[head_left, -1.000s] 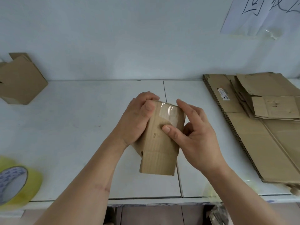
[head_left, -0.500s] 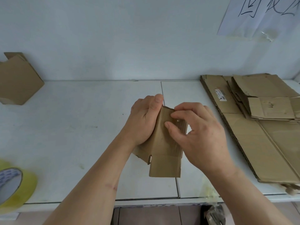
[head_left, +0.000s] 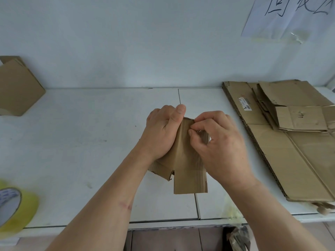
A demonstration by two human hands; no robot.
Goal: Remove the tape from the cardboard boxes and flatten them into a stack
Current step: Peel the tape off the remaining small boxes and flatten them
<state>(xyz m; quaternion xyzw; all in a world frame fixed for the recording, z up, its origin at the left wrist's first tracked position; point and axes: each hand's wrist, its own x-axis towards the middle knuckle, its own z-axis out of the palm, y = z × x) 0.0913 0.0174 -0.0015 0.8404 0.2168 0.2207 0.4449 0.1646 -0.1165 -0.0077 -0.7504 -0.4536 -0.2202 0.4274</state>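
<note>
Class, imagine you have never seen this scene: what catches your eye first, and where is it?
First, mid-table, the left hand grips a small cardboard box while the right hand pinches at its top edge. To the right lies a stack of flattened cardboard. A yellow tape roll sits at the near left edge.

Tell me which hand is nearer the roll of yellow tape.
Left. The left hand grips the small box mid-table, on the side facing the tape roll; the right hand lies beyond it.
</note>
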